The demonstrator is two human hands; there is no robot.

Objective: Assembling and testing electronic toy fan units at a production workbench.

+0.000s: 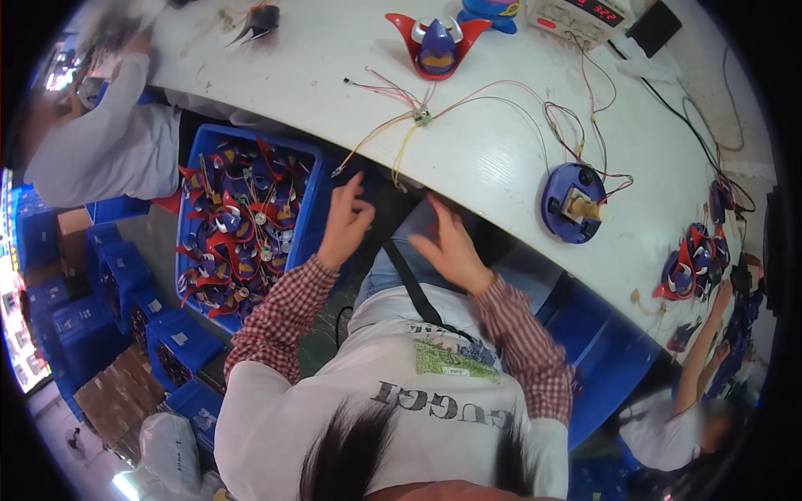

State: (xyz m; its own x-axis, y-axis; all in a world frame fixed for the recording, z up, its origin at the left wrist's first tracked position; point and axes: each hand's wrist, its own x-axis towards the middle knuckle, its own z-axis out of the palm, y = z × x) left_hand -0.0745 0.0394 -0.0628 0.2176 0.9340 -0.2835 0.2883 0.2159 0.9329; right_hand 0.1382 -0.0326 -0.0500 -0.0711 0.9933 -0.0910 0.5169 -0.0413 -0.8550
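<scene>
My left hand is raised just off the table's front edge, its fingers loosely bent and apart with nothing seen in them. My right hand hangs over my lap below the edge, thumb and fingers spread, also with nothing visible in it. Nearest to both is a small circuit board lying on the white table. Red, black, yellow and orange wires fan out from it, some reaching the edge near my left hand. Farther right lies a round purple toy base with a tan part in its middle and wires attached.
A blue crate full of red-and-purple toy parts stands at my left. At the back are a red-winged purple toy and a power supply with leads. More toy parts lie at the right. Co-workers sit on both sides.
</scene>
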